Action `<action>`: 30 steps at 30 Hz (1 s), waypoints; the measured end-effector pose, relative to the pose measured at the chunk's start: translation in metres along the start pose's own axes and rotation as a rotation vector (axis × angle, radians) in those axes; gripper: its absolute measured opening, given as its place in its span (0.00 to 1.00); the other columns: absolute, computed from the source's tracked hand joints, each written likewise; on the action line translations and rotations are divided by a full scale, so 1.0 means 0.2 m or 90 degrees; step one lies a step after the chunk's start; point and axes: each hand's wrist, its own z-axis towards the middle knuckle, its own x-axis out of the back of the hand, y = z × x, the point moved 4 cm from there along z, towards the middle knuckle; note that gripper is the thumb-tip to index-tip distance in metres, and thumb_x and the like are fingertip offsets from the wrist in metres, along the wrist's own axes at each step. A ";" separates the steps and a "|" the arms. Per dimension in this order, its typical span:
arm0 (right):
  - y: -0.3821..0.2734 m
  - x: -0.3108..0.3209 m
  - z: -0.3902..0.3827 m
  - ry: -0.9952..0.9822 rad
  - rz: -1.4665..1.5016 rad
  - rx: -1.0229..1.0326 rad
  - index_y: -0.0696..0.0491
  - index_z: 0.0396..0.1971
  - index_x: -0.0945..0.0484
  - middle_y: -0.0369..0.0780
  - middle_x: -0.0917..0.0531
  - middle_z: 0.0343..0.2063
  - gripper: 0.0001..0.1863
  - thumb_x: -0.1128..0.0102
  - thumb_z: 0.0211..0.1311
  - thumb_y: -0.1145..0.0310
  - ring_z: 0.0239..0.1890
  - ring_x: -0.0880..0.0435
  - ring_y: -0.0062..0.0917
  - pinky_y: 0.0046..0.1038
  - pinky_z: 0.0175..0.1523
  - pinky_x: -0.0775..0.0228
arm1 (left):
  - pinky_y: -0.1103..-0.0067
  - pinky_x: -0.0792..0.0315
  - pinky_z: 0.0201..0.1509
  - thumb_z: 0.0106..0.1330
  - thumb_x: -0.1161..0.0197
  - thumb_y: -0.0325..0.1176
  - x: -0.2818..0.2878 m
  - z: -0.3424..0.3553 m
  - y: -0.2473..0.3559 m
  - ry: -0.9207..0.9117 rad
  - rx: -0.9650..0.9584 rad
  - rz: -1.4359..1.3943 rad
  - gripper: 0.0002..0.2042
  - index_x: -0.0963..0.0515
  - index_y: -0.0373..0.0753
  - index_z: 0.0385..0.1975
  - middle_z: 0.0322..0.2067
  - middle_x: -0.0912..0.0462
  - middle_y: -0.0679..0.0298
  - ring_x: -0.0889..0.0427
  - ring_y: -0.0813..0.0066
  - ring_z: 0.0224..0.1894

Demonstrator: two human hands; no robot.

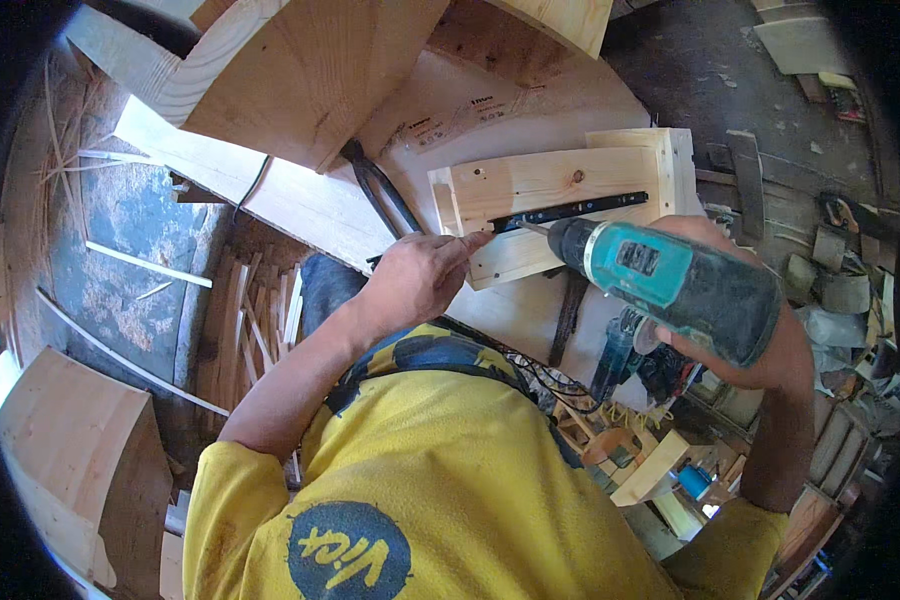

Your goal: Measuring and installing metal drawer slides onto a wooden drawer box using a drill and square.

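Note:
My right hand (730, 350) grips a teal and black cordless drill (670, 285), whose bit points at the left end of a black metal rail (595, 206). That rail lies along a pale wooden drawer-like piece (530, 180) with several small holes. My left hand (420, 280) is at the rail's left end, fingers curled and index fingertip close to the bit; whatever it may pinch is too small to make out. The wooden piece rests on a broad board (510, 105). A dark pliers-like tool (380, 190) lies just left of it.
Large curved wooden panels (310, 60) stand at the top left, another (70, 450) at the lower left. Thin offcuts (260, 310) lie below the board's left side. A dark power tool (615, 360) and cables sit under my right hand. Scrap wood (830, 300) litters the floor on the right.

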 end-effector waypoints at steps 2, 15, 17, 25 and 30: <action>-0.02 -0.01 0.00 0.004 -0.041 0.007 0.57 0.51 0.29 0.44 0.25 0.48 0.30 0.34 0.43 0.74 0.51 0.25 0.30 0.33 0.57 0.34 | 0.65 0.28 0.34 0.57 0.43 0.25 0.01 0.00 0.00 0.022 -0.018 -0.016 0.17 0.25 0.37 0.49 0.26 0.21 0.55 0.22 0.54 0.29; 0.00 0.01 -0.01 -0.006 -0.042 0.009 0.57 0.53 0.30 0.43 0.25 0.49 0.30 0.34 0.45 0.73 0.52 0.26 0.29 0.32 0.58 0.35 | 0.66 0.27 0.39 0.55 0.39 0.27 0.02 0.17 0.06 0.093 -0.008 0.071 0.09 0.22 0.39 0.36 0.28 0.19 0.55 0.20 0.54 0.32; 0.00 0.01 -0.02 -0.019 -0.072 0.065 0.58 0.54 0.31 0.44 0.26 0.50 0.32 0.33 0.45 0.72 0.53 0.27 0.29 0.32 0.58 0.35 | 0.65 0.27 0.39 0.55 0.40 0.28 0.01 0.21 0.07 0.055 -0.018 0.096 0.09 0.23 0.39 0.36 0.27 0.19 0.54 0.20 0.53 0.32; 0.17 0.08 -0.10 0.111 -0.057 0.022 0.58 0.53 0.30 0.41 0.21 0.47 0.34 0.27 0.44 0.68 0.49 0.23 0.24 0.29 0.57 0.34 | 0.64 0.25 0.35 0.53 0.47 0.28 0.01 0.28 0.10 -0.033 0.027 0.238 0.09 0.23 0.42 0.33 0.24 0.19 0.54 0.19 0.54 0.29; 0.08 0.10 -0.08 0.026 -0.061 -0.063 0.57 0.51 0.27 0.40 0.19 0.43 0.32 0.24 0.43 0.67 0.47 0.22 0.24 0.29 0.58 0.33 | 0.59 0.27 0.39 0.56 0.48 0.28 0.00 0.34 0.10 -0.093 -0.022 0.216 0.08 0.23 0.40 0.33 0.29 0.19 0.48 0.19 0.48 0.34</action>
